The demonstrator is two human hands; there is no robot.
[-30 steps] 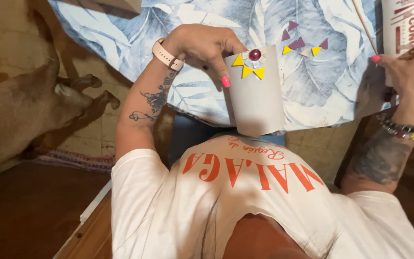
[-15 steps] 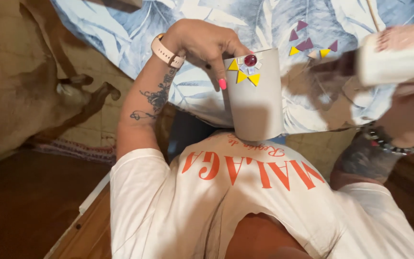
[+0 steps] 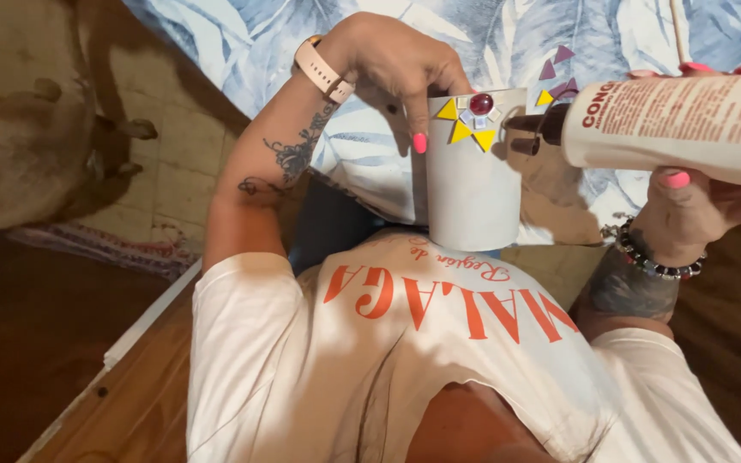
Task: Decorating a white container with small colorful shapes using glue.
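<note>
- Hands are working over our lap, seen from above: our left hand (image 3: 396, 64) is gripping the rim of a plain grey cup (image 3: 472, 176), fingers curled over the top edge, holding it upright above our white printed T-shirt (image 3: 405, 360).
- We are seeing a small mosaic near the cup's rim: yellow triangle tiles (image 3: 465, 130) around a round red gem (image 3: 481, 104), with tiny pale squares beside it.
- Our right hand (image 3: 696, 201) is wrapped closed around a white glue bottle (image 3: 675, 120), tipped sideways, its dark nozzle (image 3: 535, 130) pointing at the tiles, very near them; we cannot tell whether it is touching.
- Behind the cup we are seeing a blue leaf-patterned cloth (image 3: 319, 34) with loose purple and yellow tiles (image 3: 557, 73) lying on it.
- A brown dog (image 3: 19, 171) is lying on the floor to our left.
- Risks, as we are judging them: squeezing too hard could be flooding the pieces, with glue running down the cup wall onto the shirt.
- The nozzle could be nudging tiles that may not have set, sliding them out of pattern.
- The cup is being held at the rim only, so a push from the bottle could be tilting or twisting it.
</note>
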